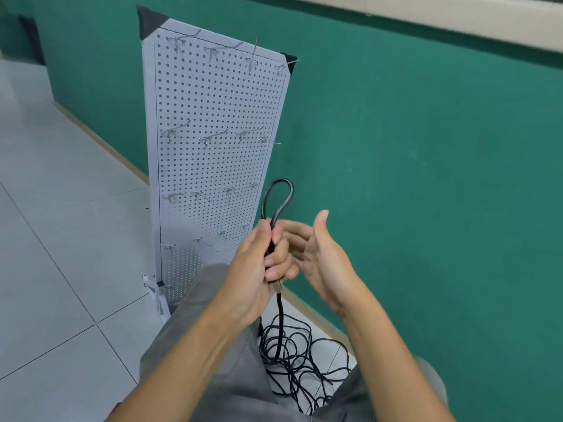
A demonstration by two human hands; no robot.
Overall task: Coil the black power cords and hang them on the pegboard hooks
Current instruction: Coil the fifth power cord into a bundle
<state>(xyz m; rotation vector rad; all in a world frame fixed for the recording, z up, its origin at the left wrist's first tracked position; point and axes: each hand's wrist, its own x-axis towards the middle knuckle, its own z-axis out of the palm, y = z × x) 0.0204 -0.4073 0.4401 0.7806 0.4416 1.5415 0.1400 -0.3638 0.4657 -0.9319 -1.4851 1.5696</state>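
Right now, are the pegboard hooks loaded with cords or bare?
Bare. Every visible hook on the pegboard carries nothing; the black cord is in the left hand.

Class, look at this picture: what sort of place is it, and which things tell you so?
Probably a plain indoor room, perhaps a classroom or workroom set up for practice. A teal wall meets a pale tiled floor, and a freestanding white pegboard with metal hooks stands against the wall.
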